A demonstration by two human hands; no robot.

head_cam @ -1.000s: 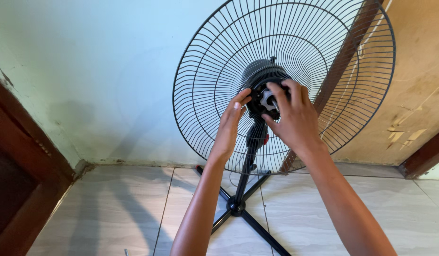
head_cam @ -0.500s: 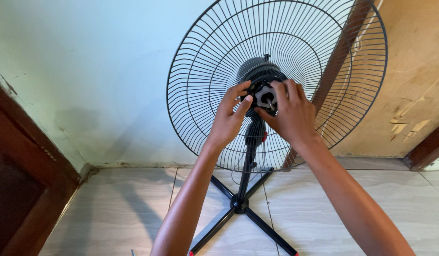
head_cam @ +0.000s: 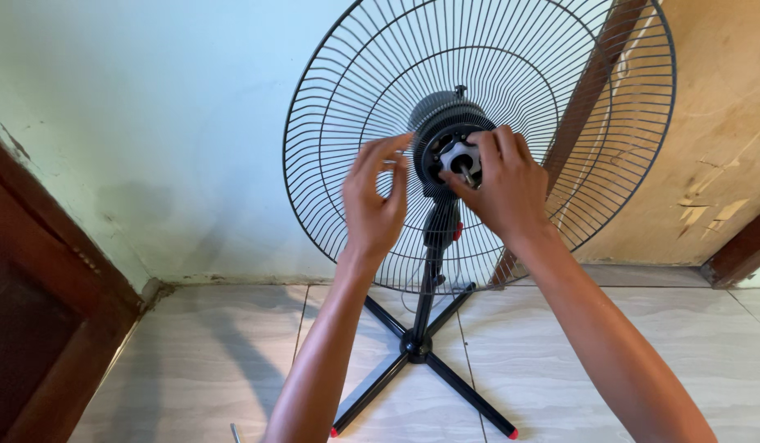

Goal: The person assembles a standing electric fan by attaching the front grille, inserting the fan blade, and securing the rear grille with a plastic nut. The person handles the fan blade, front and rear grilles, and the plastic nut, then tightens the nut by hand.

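A black standing fan with its rear wire guard (head_cam: 511,90) mounted and no blades stands in front of me. Its dark motor hub (head_cam: 442,139) with a white centre and metal shaft (head_cam: 462,161) faces me. My right hand (head_cam: 503,184) rests on the hub's right side, fingers against the white centre by the shaft. My left hand (head_cam: 376,201) hovers just left of the hub, fingers curled and apart, holding nothing. The fan's pole (head_cam: 429,279) drops to a cross base (head_cam: 417,344) with red-tipped legs.
A pale green wall (head_cam: 150,123) stands behind the fan and a tan panel (head_cam: 716,139) at the right. Dark brown wooden door frame (head_cam: 36,312) at the left. Light tiled floor (head_cam: 191,361) below, with a small metal item (head_cam: 234,431) at the bottom edge.
My left hand has come off the hub and moved left, fingers spreading. My right hand stays on the hub's centre. The view has shifted slightly closer.
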